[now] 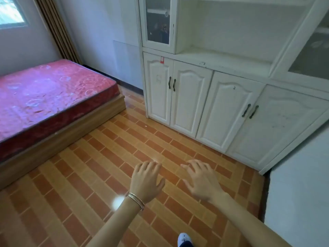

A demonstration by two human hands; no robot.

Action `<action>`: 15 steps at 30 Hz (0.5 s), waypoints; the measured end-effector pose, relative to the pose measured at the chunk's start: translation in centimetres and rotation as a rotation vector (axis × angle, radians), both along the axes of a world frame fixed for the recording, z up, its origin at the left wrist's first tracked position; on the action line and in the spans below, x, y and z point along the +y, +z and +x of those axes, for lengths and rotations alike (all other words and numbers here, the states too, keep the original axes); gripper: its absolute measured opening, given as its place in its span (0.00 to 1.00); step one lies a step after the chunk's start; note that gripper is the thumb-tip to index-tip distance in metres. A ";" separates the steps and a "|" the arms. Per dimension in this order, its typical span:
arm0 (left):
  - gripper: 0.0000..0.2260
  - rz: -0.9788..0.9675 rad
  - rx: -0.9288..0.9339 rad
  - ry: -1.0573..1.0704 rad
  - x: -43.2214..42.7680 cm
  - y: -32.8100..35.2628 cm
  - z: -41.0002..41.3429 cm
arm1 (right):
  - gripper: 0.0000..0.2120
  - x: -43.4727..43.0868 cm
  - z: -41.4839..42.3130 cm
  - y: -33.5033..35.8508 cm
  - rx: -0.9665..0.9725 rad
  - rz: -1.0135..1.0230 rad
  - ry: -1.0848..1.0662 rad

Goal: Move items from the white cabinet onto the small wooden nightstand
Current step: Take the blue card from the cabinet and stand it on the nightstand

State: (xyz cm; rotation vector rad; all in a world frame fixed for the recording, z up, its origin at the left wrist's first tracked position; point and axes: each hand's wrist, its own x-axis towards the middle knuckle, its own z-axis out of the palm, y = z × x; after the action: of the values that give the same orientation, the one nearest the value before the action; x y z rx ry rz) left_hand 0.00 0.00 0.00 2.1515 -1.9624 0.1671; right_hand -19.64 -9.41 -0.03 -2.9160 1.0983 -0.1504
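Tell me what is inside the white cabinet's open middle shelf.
The open shelf of the white cabinet looks bare. Dark shapes show behind the left glass door, too blurred to identify. The lower doors are closed, hiding their contents.

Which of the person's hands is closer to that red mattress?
The left hand, the one with the bangles on its wrist. It hovers open over the tiled floor, on the side toward the red mattress. The right hand hangs beside it, farther off, toward the white cabinet.

Striped tile floor (pixel 89 175); red mattress (pixel 44 93); curtained window (pixel 12 13)
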 end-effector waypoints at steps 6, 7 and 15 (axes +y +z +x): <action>0.21 -0.009 0.015 0.004 -9.5 1.0 0.3 | 0.24 -10.1 0.3 1.6 -0.010 -0.014 0.002; 0.21 -0.021 0.017 0.015 -11.1 1.3 0.5 | 0.24 -12.0 0.5 2.1 -0.014 -0.024 0.015; 0.21 -0.078 0.047 0.062 -21.7 3.4 1.8 | 0.24 -22.4 2.2 4.6 -0.109 -0.102 0.086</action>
State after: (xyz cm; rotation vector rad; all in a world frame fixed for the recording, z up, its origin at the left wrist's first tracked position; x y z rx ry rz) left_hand 1.76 -21.66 3.42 2.1481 -1.8337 0.1985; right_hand -17.40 -31.82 4.61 -2.9960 0.9755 -0.3691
